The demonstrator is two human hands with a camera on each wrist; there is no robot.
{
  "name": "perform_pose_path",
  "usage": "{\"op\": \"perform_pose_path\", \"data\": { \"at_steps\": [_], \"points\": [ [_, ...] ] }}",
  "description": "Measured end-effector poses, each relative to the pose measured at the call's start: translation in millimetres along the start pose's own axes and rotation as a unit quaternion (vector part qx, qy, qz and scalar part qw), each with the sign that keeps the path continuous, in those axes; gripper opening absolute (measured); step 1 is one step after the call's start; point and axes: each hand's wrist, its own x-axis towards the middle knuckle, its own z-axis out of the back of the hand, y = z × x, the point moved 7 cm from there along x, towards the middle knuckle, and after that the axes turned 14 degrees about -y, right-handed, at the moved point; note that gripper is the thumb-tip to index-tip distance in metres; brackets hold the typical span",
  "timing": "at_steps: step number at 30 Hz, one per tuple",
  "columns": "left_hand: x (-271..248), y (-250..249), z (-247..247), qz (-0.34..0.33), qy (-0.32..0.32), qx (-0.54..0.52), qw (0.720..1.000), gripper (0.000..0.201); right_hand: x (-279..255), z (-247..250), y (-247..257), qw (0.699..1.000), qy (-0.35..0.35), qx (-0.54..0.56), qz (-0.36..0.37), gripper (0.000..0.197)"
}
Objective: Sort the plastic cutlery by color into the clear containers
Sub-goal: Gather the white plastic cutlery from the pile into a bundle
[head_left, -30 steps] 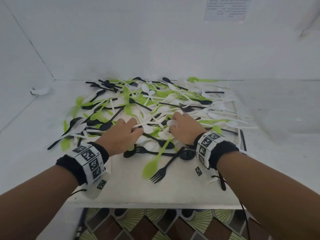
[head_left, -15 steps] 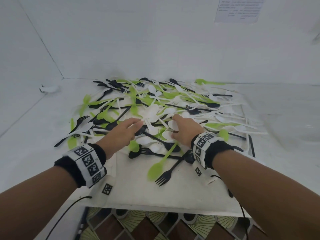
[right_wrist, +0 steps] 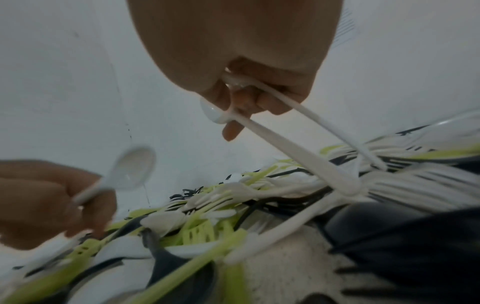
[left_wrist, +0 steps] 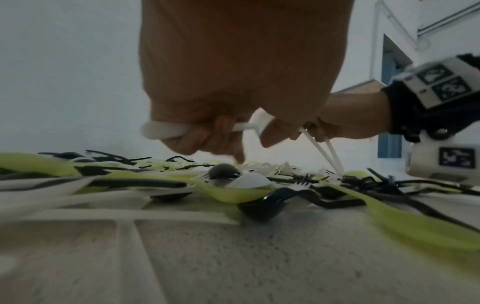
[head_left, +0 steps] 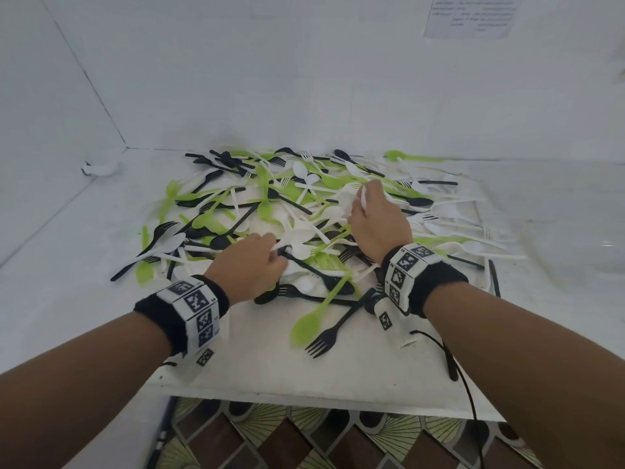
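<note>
On the white table (head_left: pixel 101 252) we see the heap of black, green and white cutlery (head_left: pixel 263 204) spread loose across its middle. Near the heap's front our left hand (head_left: pixel 247 269) curls its fingers (left_wrist: pixel 197 135) round a white spoon (left_wrist: pixel 161 130). Further right and deeper in the heap, our right hand (head_left: pixel 378 225) pinches several white pieces (right_wrist: pixel 298 156) in curled fingers (right_wrist: pixel 259 102), their handles slanting down to the heap. Both wristbands (head_left: pixel 192 313) carry black-and-white square code markers. The notice (head_left: pixel 471 15) on the wall, top right, is too blurred to read.
</note>
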Motion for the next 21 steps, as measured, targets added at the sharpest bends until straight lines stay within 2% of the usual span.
{"op": "perform_pose_path", "data": {
  "at_steps": [3,6,9,12,15,17,21],
  "points": [
    [1.9,-0.4,-16.0,-0.021,0.053,0.095,0.994,0.034,-2.2,2.9,-0.9,1.0,-0.003,0.002,-0.018,0.016],
    [7.3,-2.1,-23.3,-0.049,0.077,0.102,0.991,0.03,-4.1,3.3,-5.0,0.999,0.017,-0.012,-0.024,0.017],
    [13.1,-0.2,-25.4,-0.051,0.072,0.088,0.992,0.025,-8.4,-1.1,-11.7,0.997,0.06,-0.025,-0.03,0.019],
    [16.5,1.8,-22.4,-0.04,0.049,0.052,0.997,0.022,-17.9,-8.4,-10.8,0.994,0.106,-0.023,-0.021,0.02],
    [21.7,4.2,0.3,0.005,-0.019,-0.021,1.0,0.023,-24.8,-15.6,-6.9,0.991,0.13,-0.022,-0.002,0.022],
    [26.9,12.1,17.9,0.035,-0.067,-0.071,0.995,0.023,-26.6,-19.2,-5.0,0.99,0.138,-0.027,0.003,0.022],
    [33.1,24.7,47.7,0.109,-0.11,-0.192,0.969,0.013,-27.6,-26.8,-0.8,0.989,0.144,-0.039,0.008,0.023]
  ]
}}
